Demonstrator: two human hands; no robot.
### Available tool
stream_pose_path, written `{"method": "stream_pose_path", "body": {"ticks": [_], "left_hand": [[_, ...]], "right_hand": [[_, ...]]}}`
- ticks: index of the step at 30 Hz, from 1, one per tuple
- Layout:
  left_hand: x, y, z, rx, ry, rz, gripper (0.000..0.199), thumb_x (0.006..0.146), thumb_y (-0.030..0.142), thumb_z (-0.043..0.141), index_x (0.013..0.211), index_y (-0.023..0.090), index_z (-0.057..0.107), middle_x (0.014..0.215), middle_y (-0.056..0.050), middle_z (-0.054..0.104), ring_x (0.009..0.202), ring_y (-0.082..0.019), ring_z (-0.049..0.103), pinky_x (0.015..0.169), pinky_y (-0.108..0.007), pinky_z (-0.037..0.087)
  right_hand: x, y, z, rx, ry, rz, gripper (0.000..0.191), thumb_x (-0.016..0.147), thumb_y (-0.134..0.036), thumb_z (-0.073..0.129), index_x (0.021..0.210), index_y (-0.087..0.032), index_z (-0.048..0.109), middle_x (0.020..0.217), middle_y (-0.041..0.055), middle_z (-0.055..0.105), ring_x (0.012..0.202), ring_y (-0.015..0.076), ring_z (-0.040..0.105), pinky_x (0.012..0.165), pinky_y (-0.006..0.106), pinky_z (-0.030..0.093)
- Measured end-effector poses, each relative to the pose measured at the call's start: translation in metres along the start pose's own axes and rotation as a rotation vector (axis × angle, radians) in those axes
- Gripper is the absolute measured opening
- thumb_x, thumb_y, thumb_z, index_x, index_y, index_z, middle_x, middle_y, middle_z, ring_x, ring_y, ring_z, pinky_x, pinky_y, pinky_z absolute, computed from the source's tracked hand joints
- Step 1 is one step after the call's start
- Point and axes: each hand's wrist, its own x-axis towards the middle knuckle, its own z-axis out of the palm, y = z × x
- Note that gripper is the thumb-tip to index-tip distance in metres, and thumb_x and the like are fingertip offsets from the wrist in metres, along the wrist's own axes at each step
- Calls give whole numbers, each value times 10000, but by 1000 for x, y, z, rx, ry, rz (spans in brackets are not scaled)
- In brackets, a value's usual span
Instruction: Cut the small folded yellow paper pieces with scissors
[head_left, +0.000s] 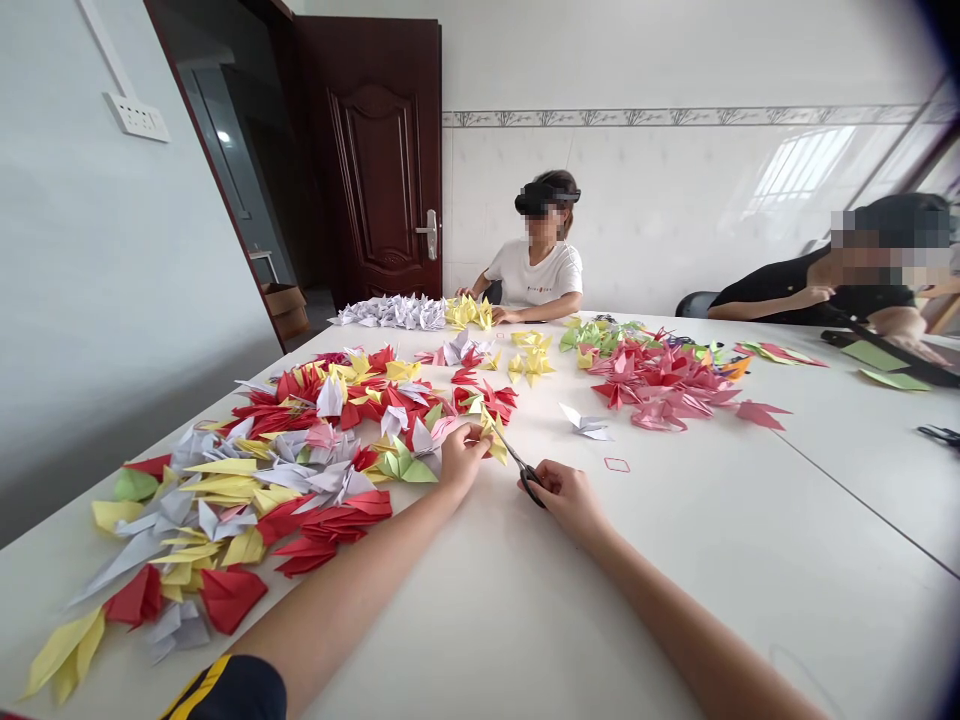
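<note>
My left hand (463, 455) pinches a yellow folded paper crane (491, 435) at the edge of a large heap of origami cranes (300, 470) in red, yellow, white and pink. My right hand (566, 497) is shut on a pair of black-handled scissors (525, 470). Their thin blades point up and left, with the tips at or very near the yellow paper. Whether the blades touch it is hard to tell. A small red paper outline (616, 464) lies on the white table (660, 560) to the right of my right hand.
Piles of paper cranes cover the far table, with a pink-red pile (660, 385) at right and a white pile (394, 313) at the back. A person in a white T-shirt (536, 265) sits opposite, and another person in black (817, 290) leans at the right.
</note>
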Motion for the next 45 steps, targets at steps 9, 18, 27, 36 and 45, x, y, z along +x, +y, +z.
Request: {"method": "stream_pose_path", "body": {"ticks": [9,18,27,36,45], "left_hand": [[1,-3,0,18,8,5,154,706,296,705,731,159,638,770,-37,636,667,-143,622,609,-268,574],[0,-1,1,31,20,17,132,707,281,703,728,165,643,772,-40,647,668,-143,618,597,-255,563],[1,-2,1,34,19,-4,143,702,288,693,738,159,641,780,-37,642,644,-136,616,581,-252,550],[3,-2,1,45,21,-14,157,686,297,711,717,166,630,761,-30,630,628,-133,603,565,-249,541],[4,-6,-1,52,67,6,130,684,266,693,734,170,621,774,-30,646,675,-144,614,624,-257,534]], "right_hand": [[0,0,0,-20,-17,-4,304,763,-479,621,659,-214,515,540,-36,483,506,121,373,484,243,258],[-1,-2,1,-30,-29,7,323,764,-511,604,661,-217,519,536,-35,482,502,123,369,484,247,247],[0,1,1,-29,-33,4,294,777,-474,605,671,-214,518,535,-43,477,503,117,362,485,242,245],[0,1,0,-11,-19,-10,331,767,-507,627,657,-212,526,523,-38,481,500,120,377,480,242,255],[-3,-10,-6,111,-44,31,396,739,-582,648,678,-199,569,517,-29,493,469,115,390,457,245,265]]}}
